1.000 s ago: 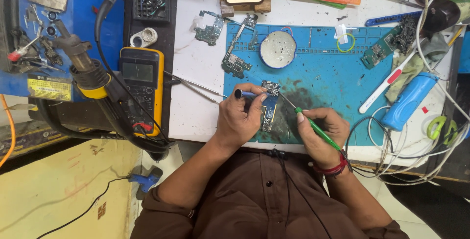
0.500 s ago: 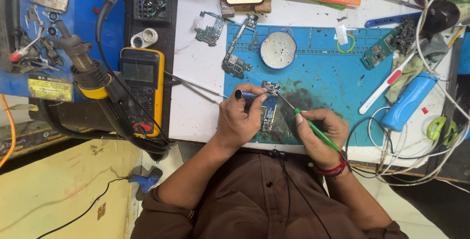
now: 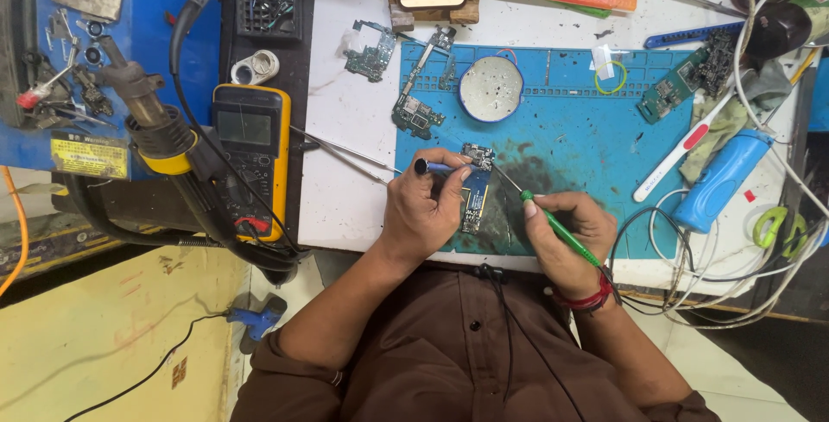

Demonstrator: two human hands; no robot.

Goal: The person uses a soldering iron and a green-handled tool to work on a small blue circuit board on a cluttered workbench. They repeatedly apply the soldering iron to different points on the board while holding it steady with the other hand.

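A small blue phone circuit board [image 3: 476, 189] lies on the blue work mat [image 3: 570, 128], near its front edge. My left hand [image 3: 423, 206] is closed on a thin tool with a black end [image 3: 425, 165], its tip held at the board's top end. My right hand [image 3: 570, 236] grips a green-handled soldering iron [image 3: 560, 230]; the metal tip slants up-left to the board's upper right corner. Both hands rest on the mat on either side of the board.
Other circuit boards [image 3: 416, 115] and a round white dish [image 3: 490, 88] lie further back on the mat. A yellow multimeter [image 3: 250, 158] and a hot-air gun [image 3: 151, 124] sit at left. A blue device [image 3: 721, 180], white toothbrush [image 3: 682, 150] and tangled cables [image 3: 743, 258] crowd the right.
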